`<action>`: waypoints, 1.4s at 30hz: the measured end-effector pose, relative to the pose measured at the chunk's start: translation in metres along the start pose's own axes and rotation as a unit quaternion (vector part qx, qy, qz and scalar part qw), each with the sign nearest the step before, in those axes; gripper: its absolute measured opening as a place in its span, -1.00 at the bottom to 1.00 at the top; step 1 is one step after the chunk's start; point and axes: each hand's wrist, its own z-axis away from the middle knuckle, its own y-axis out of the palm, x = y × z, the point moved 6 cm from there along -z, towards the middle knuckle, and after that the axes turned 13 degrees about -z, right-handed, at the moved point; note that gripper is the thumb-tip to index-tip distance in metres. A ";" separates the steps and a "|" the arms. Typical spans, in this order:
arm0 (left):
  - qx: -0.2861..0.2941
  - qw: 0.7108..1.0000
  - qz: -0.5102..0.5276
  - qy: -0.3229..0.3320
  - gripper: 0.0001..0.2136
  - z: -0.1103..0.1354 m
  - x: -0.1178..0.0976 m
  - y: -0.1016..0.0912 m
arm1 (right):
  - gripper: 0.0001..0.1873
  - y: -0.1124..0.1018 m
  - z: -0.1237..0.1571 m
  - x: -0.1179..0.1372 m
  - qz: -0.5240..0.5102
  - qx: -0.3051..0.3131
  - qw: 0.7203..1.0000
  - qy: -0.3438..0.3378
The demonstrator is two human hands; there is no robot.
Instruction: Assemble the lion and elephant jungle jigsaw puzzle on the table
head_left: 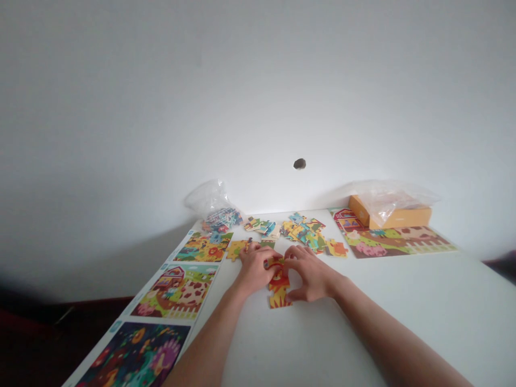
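From where I stand, both hands are at work near the middle of the frame, over a short joined strip of puzzle pieces [279, 296] lying on the white tabletop [403, 306]. The strip runs up and down, red in its upper part and yellow with orange spikes at its near end. The left hand [258, 269] curls at the strip's upper left, fingers bent; I can't tell whether it grips a piece or merely presses. The right hand [307, 275] is half open along the right side, thumb by the lower piece and forefinger at the red part, a gap between them.

Just beyond is a heap of loose pieces [303, 232], with a yellow piece [233, 250] beside the left fingers. Down the left of the frame runs a sheet of three pictures [175, 293], a clear bag of pieces [221, 217] above it. At right, a yellow box [403, 217] rests on a farm picture [397, 244].
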 end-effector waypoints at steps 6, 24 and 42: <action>0.006 1.000 -0.002 -0.001 -0.74 -0.001 0.003 0.002 | -0.49 0.001 0.000 0.000 0.003 -0.002 1.000 0.002; 0.028 0.999 -0.008 0.016 -0.66 0.002 -0.002 -0.001 | -0.52 0.000 0.001 0.001 0.000 -0.003 1.000 -0.003; -0.023 1.000 -0.002 -0.001 -0.63 -0.002 0.007 0.004 | -0.40 -0.008 0.002 0.008 -0.021 -0.039 0.998 -0.041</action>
